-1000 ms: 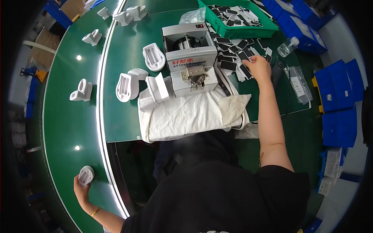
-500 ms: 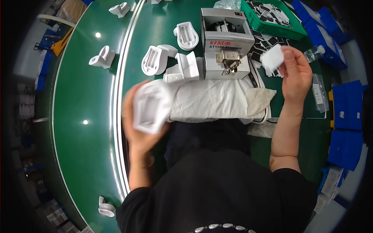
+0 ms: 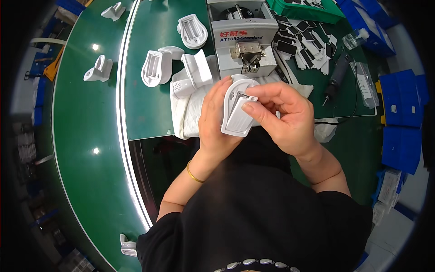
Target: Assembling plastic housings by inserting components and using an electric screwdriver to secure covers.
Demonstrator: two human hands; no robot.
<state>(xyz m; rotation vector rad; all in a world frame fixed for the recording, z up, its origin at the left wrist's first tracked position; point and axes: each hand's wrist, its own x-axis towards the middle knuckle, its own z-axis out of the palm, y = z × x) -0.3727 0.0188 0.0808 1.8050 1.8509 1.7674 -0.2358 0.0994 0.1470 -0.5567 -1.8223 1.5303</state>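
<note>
My left hand (image 3: 213,120) is closed around a white plastic housing (image 3: 230,102) with a rounded top and a recess facing up. Between the thumb and fingers of my right hand (image 3: 287,118) is a small white cover (image 3: 241,117), tilted over that recess. One edge of the cover touches the housing; whether it sits flush below cannot be told. Both hands are in front of a grey tape dispenser machine (image 3: 244,34). Beyond my left hand, similar white housings (image 3: 156,68) rest on the green table, one lying on the white cloth (image 3: 185,111).
Loose white and black covers (image 3: 308,45) lie right of the machine, below a green bin (image 3: 312,10). An electric screwdriver (image 3: 337,77) and a plastic bag (image 3: 364,86) are farther right. Blue bins (image 3: 401,104) line the right side. On the left belt (image 3: 90,122) stand several white parts.
My right hand has brought the cover from the right down to the housing. My left hand has carried the housing rightward, and the two meet in the middle. The view has shifted slightly.
</note>
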